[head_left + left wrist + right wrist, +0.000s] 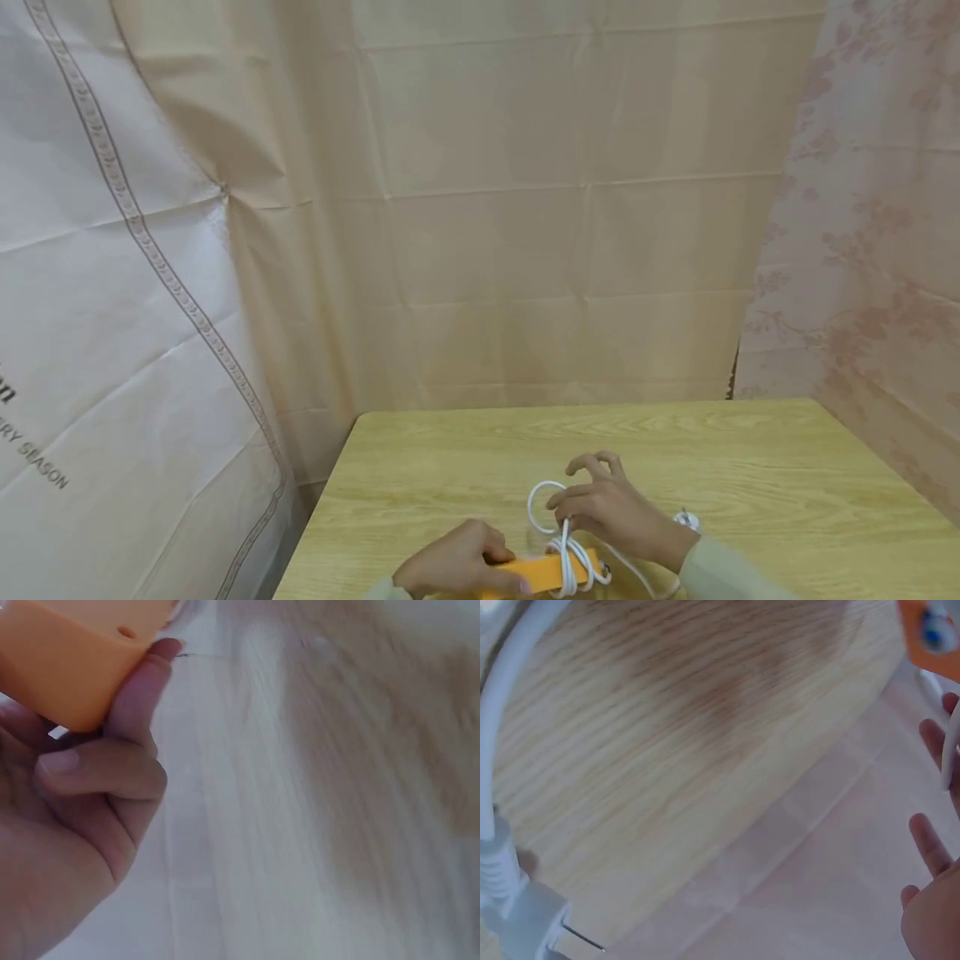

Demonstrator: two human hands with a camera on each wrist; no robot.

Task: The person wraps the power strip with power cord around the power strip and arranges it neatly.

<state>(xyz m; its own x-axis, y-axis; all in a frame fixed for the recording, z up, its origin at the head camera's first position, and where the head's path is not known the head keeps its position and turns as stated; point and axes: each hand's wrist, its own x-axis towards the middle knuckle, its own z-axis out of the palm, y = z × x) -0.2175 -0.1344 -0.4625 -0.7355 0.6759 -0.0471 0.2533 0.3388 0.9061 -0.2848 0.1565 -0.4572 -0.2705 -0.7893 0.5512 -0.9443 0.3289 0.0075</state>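
We list, toward near edge of tabletop (420,467): orange block (542,574), left hand (459,561) gripping; white cord (567,568) wound round it, right hand (618,512) holding.

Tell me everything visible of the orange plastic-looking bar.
The orange plastic-looking bar is long and boxy, with rounded edges and a small hole near the end the left hand grips. Round white cable is wound several times round the other end. The bar lies crosswise over the yellow wood-grain table; contact is unclear.
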